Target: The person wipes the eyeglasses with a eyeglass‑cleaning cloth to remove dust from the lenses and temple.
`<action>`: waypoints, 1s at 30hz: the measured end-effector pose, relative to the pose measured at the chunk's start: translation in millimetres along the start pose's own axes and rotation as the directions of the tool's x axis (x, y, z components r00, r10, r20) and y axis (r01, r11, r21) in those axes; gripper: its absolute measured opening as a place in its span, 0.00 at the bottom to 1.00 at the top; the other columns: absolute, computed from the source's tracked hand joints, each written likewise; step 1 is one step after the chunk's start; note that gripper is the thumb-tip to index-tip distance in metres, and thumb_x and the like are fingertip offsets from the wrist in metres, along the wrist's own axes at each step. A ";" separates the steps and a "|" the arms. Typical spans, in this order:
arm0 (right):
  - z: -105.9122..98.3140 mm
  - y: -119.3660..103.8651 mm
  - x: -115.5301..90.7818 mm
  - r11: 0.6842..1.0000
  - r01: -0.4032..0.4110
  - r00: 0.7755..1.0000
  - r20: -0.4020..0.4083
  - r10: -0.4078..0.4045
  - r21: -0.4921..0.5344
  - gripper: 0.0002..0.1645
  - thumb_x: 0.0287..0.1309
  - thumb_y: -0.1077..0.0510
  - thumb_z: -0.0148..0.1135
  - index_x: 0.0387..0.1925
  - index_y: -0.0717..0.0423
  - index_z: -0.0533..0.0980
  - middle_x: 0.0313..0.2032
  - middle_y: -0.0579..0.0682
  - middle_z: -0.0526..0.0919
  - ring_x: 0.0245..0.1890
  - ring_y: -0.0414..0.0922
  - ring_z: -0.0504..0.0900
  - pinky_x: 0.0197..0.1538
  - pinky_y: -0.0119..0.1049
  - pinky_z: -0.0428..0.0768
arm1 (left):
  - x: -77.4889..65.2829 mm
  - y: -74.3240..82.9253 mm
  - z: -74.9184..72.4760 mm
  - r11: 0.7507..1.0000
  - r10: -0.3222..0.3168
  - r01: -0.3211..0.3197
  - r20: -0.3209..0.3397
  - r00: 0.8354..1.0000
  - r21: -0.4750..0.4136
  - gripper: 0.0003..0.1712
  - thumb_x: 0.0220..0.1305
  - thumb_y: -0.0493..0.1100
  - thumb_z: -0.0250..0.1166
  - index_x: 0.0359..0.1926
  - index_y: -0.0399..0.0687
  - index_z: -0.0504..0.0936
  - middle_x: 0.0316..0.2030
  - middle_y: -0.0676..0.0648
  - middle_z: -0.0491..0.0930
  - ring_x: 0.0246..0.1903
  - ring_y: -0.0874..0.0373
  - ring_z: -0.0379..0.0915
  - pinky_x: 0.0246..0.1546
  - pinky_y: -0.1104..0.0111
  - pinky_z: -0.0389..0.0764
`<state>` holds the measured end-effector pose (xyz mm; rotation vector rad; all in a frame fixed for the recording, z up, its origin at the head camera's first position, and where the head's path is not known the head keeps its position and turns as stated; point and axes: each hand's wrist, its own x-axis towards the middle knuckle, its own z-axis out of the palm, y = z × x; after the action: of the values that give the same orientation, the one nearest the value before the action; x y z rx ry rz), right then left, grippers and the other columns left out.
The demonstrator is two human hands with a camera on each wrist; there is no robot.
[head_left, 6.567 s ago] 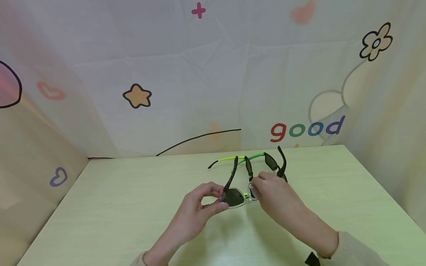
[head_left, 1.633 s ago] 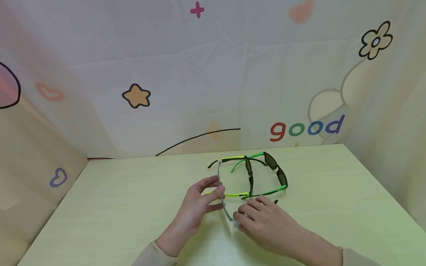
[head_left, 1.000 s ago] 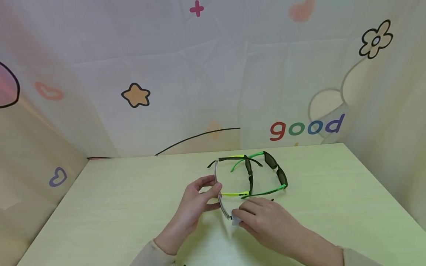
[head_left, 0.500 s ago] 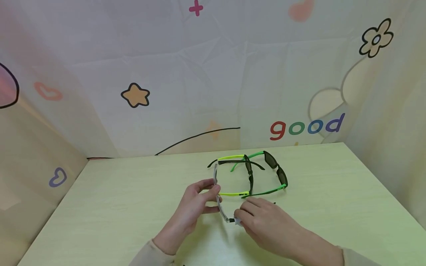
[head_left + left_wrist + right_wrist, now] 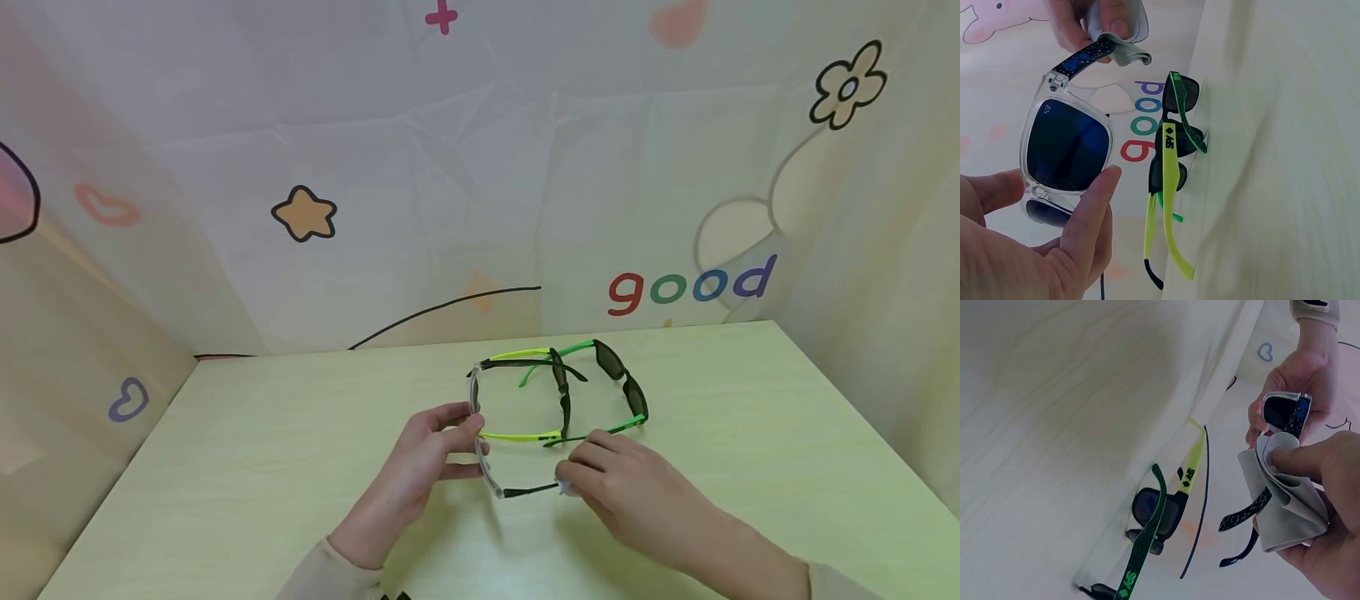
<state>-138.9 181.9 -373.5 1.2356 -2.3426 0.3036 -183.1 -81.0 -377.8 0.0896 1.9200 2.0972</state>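
Observation:
Sunglasses with a clear frame, dark lenses and black patterned temples (image 5: 1066,147) are held up over the table. My left hand (image 5: 416,458) grips them by the front frame near the bridge, thumb on one side and fingers on the other. Their temples point to the right in the head view. A folded light-grey cloth (image 5: 1279,525) wraps the nearer temple, and my right hand (image 5: 637,504) pinches cloth and temple together. The temple's tip pokes out past the cloth in the right wrist view.
Behind the held pair, sunglasses with yellow temples (image 5: 517,437) stand open on the table (image 5: 285,467). Sunglasses with green temples (image 5: 636,402) sit just right of them, overlapping in view. A printed curtain (image 5: 420,208) backs the table.
Earlier, the cloth was at a lens and the glasses faced differently; they have since been turned. Lately my right hand slid the cloth rightward along the temple, while my left hand shifted slightly left.

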 end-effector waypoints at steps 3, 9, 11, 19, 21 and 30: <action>-0.5 6.4 -4.9 1.000 -0.015 1.000 -0.027 0.016 0.018 0.18 0.45 0.67 0.81 0.38 0.50 0.84 0.35 0.40 0.83 0.37 0.40 0.79 0.40 0.33 0.83 | 0.0 1.1 -2.9 1.000 -0.010 0.010 0.004 1.000 -0.005 0.26 0.74 0.41 0.63 0.63 0.27 0.73 0.47 0.39 0.76 0.37 0.54 0.81 0.43 0.56 0.88; 0.4 16.2 -14.0 0.998 -0.039 0.997 -0.064 0.042 0.051 0.20 0.43 0.69 0.80 0.40 0.51 0.86 0.37 0.41 0.84 0.38 0.41 0.82 0.41 0.34 0.85 | 0.7 0.7 -7.3 0.999 -0.030 0.030 0.017 0.999 -0.023 0.26 0.73 0.41 0.64 0.63 0.27 0.72 0.46 0.40 0.77 0.37 0.55 0.81 0.43 0.57 0.88; 0.8 17.9 -16.1 0.997 -0.052 0.996 -0.067 0.056 0.064 0.21 0.43 0.69 0.80 0.40 0.51 0.86 0.37 0.41 0.84 0.39 0.41 0.82 0.41 0.34 0.85 | 0.5 0.3 -8.2 0.999 -0.030 0.031 0.016 0.999 -0.024 0.26 0.73 0.41 0.64 0.63 0.27 0.72 0.46 0.40 0.77 0.37 0.56 0.81 0.42 0.57 0.88; 1.0 16.4 -14.8 0.992 -0.062 0.992 -0.100 0.073 0.107 0.18 0.43 0.68 0.81 0.38 0.50 0.87 0.36 0.39 0.84 0.38 0.39 0.82 0.41 0.32 0.84 | -1.1 -1.6 -8.5 0.998 -0.032 0.033 0.006 0.999 -0.045 0.27 0.74 0.40 0.64 0.64 0.26 0.70 0.49 0.39 0.76 0.37 0.56 0.80 0.40 0.60 0.89; 1.1 15.5 -14.0 0.993 -0.048 0.993 -0.101 0.060 0.110 0.17 0.45 0.67 0.80 0.38 0.50 0.87 0.36 0.38 0.84 0.37 0.39 0.82 0.41 0.31 0.84 | -1.3 -2.8 -8.8 0.998 -0.037 0.037 0.003 0.999 -0.049 0.27 0.74 0.41 0.64 0.65 0.26 0.70 0.49 0.39 0.76 0.38 0.56 0.80 0.40 0.60 0.89; -1.5 10.0 -9.8 0.984 -0.042 0.998 -0.041 0.050 0.176 0.16 0.46 0.67 0.81 0.39 0.51 0.88 0.36 0.37 0.85 0.37 0.38 0.82 0.40 0.30 0.84 | -1.0 -5.7 -7.2 0.999 -0.024 0.025 0.023 0.999 -0.044 0.30 0.74 0.41 0.63 0.67 0.24 0.67 0.51 0.36 0.75 0.38 0.56 0.80 0.40 0.60 0.88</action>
<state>-141.9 195.2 -376.9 1.2418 -2.3485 0.5580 -182.8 -87.8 -384.0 0.0794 1.8510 2.1126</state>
